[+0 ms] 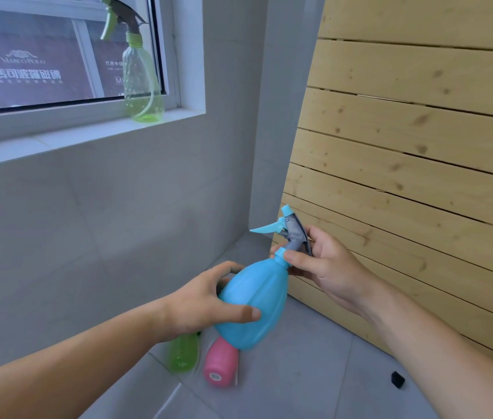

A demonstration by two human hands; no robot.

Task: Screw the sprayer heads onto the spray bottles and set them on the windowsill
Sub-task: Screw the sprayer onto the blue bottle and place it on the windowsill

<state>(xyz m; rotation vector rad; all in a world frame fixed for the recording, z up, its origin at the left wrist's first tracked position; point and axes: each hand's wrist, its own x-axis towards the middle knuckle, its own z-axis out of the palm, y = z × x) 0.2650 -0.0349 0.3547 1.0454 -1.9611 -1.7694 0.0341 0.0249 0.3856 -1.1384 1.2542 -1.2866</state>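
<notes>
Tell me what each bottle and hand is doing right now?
Blue bottle: held tilted, sprayer on its neck.
Left hand: gripping its body.
Right hand: fingers on the sprayer collar.
Light green bottle: upright on the windowsill, sprayer on.
Green bottle: on the floor.
Pink bottle: lying down.

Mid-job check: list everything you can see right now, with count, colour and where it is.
Assembled spray bottle: 1, clear green with green and grey head, upright on the windowsill.
Blue spray bottle: 1, light blue, held tilted in the air in both hands.
Sprayer head: 1, grey with blue trigger, on the blue bottle's neck.
Green bottle: 1, clear green, on the floor, partly hidden by the left arm.
Pink bottle: 1, pink, on the floor beside the green one.
Small black object: 1, on the floor tiles; cannot tell what.
Slatted wood panel: 1, pale pine, right.
Left hand: on the blue bottle's body.
Right hand: at the neck and head.
</notes>
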